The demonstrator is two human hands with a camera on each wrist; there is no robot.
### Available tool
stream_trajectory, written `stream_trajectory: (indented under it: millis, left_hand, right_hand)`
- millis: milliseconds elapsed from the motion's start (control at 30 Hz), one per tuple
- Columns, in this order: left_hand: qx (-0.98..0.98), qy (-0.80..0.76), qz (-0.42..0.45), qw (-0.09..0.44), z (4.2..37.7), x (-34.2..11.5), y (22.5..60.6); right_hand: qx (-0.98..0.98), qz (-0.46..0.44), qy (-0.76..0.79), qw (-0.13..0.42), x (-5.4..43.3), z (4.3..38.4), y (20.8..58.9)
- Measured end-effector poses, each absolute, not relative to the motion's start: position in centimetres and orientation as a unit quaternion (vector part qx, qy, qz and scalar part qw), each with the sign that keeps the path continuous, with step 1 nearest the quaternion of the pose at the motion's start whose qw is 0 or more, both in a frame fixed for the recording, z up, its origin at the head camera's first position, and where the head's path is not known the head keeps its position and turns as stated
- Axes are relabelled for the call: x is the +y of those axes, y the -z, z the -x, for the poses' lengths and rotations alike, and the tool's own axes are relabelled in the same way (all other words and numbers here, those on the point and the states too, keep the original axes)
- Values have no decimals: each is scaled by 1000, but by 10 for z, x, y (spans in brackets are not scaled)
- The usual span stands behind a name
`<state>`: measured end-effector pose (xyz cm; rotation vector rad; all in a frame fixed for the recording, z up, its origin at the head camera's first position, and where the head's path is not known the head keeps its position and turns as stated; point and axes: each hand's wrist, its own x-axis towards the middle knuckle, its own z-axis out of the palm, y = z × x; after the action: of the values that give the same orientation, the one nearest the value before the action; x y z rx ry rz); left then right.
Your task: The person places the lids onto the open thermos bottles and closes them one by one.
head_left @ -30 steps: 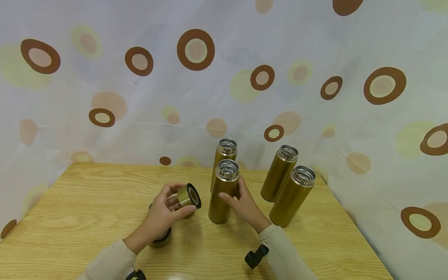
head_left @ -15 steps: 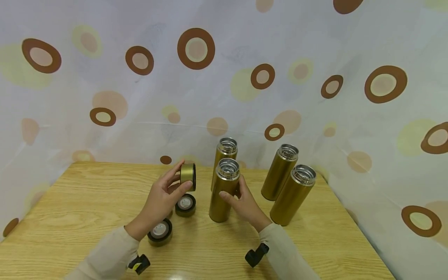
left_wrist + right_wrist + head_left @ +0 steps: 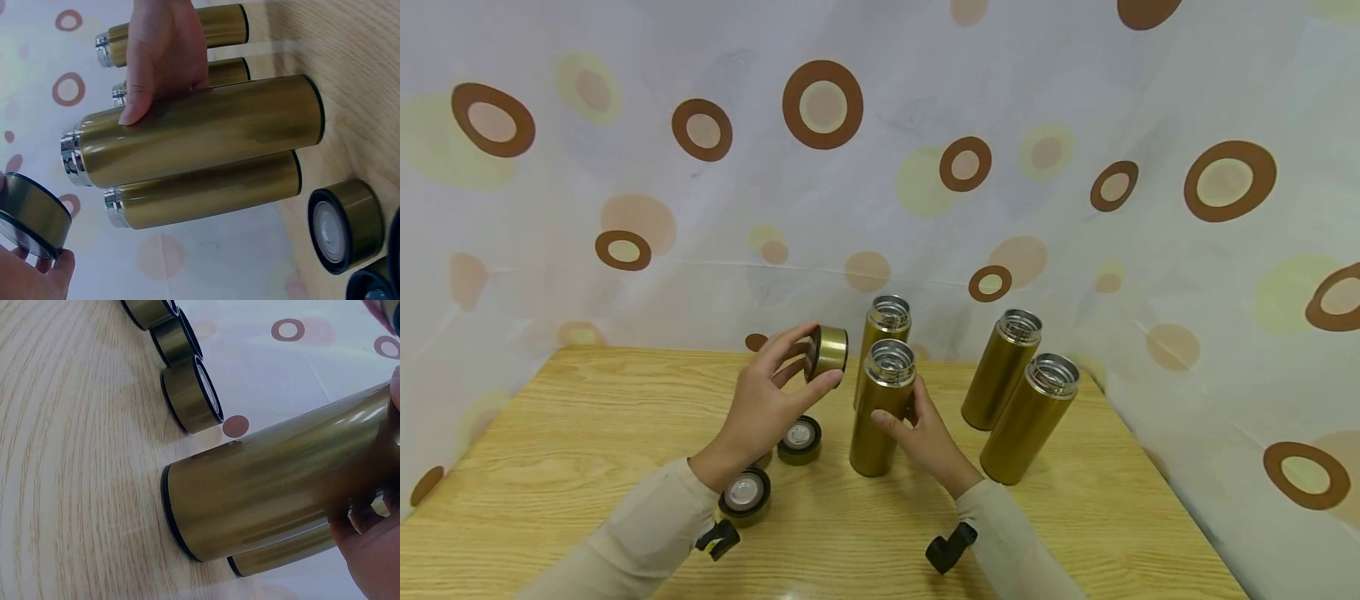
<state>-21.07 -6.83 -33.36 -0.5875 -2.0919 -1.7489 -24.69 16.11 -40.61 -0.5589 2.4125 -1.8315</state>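
Observation:
Between its thumb and fingers, my left hand pinches a gold, black-rimmed flask lid, raised over the table and tilted on its side. The lid also shows at the lower left of the left wrist view. My right hand grips an uncapped gold thermos flask around its body. The flask stands upright with its steel threaded mouth facing up, a little below and right of the lid. In the right wrist view the flask has its black-edged base at the wooden table.
Behind the gripped flask stands another uncapped flask; two more flasks, a rear one and a front one, stand at the right. Lids lie beneath the left hand, one partly hidden. A patterned cloth hangs behind the table.
My left hand has lifted the lid up and to the right, turning it over so its opening no longer faces the flask side. My right hand and the flask have stayed put.

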Motion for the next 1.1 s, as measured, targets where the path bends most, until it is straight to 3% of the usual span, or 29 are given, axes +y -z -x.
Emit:
stream_trajectory:
  millis: [333,600,1100]
  left_hand:
    - [-756,569,257,196,217,-54,313]
    - [-770,489,316,260,229,-41,303]
    - [-811,415,337,238,240,-17,298]
  right_hand:
    - [789,172,589,32,162,248,407]
    - [785,182,591,30,163,248,407]
    - [773,207,598,40,164,250,408]
